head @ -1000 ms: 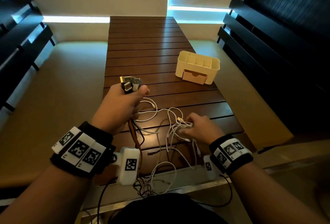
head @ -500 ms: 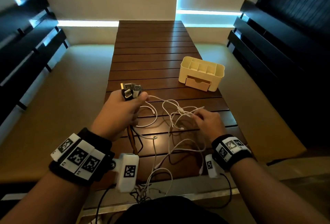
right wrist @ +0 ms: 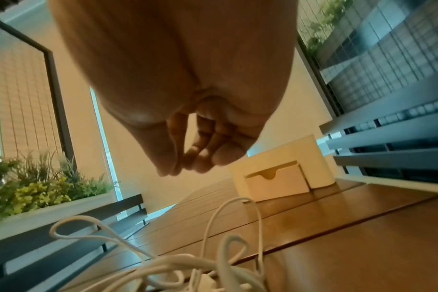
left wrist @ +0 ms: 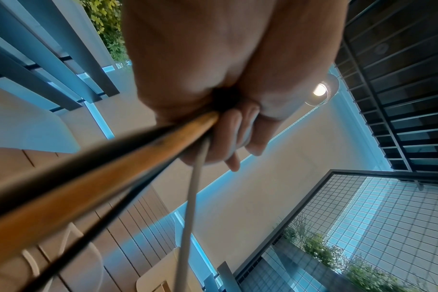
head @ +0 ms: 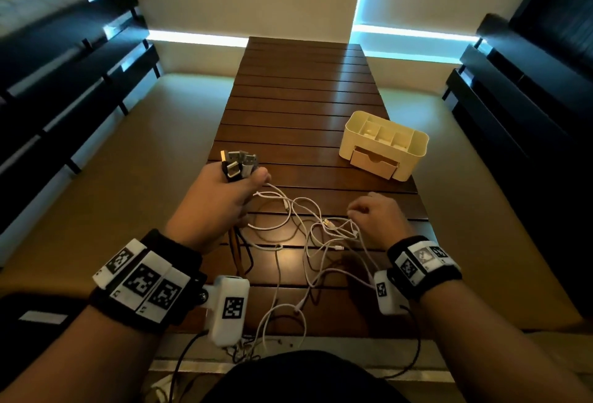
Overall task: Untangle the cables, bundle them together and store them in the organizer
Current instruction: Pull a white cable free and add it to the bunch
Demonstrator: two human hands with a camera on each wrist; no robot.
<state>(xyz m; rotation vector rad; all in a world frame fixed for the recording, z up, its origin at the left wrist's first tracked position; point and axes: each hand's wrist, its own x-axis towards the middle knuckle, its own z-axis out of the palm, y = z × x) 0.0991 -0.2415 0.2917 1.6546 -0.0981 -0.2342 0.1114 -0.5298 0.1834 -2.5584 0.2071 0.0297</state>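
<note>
While the left hand (head: 221,197) grips cables (head: 308,229), no writing is legible.

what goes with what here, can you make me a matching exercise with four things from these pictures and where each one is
Things:
1. USB plugs
2. organizer
3. white cables
4. right hand

Places:
A. far right of the table, drawer facing the person
B. sticking up out of the left hand's fist
C. above the white tangle, fingertips drawn together
D. looped loosely on the table between the hands

Pairs: 1-B, 2-A, 3-D, 4-C
</note>
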